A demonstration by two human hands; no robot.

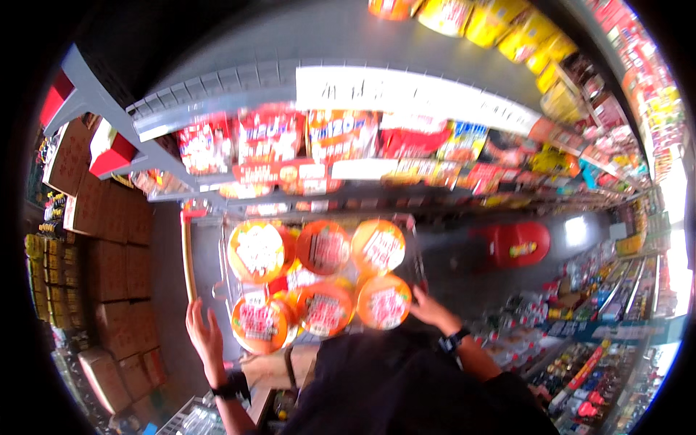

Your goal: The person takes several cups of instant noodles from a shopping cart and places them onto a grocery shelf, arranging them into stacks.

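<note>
A wire shopping cart (421, 261) stands before me, and several round tubs with orange lids (323, 247) sit in it in two rows. My left hand (205, 329) is at the near end of the cart's handle bar (188, 255), its fingers apart and nothing seen in them. At the cart's right side, my right hand (429, 309) is beside the nearest right tub (383, 302); blur and overlap hide its fingertips, so I cannot tell whether it touches the tub or the cart's rim. Dark bands are on both wrists.
Shelves (217, 81) with bagged goods (342, 133) run along the cart's far side. Stacked cardboard boxes (117, 272) stand at left. A red object (519, 244) is on the aisle floor at right. Bottles and packages (587, 375) fill the displays at lower right.
</note>
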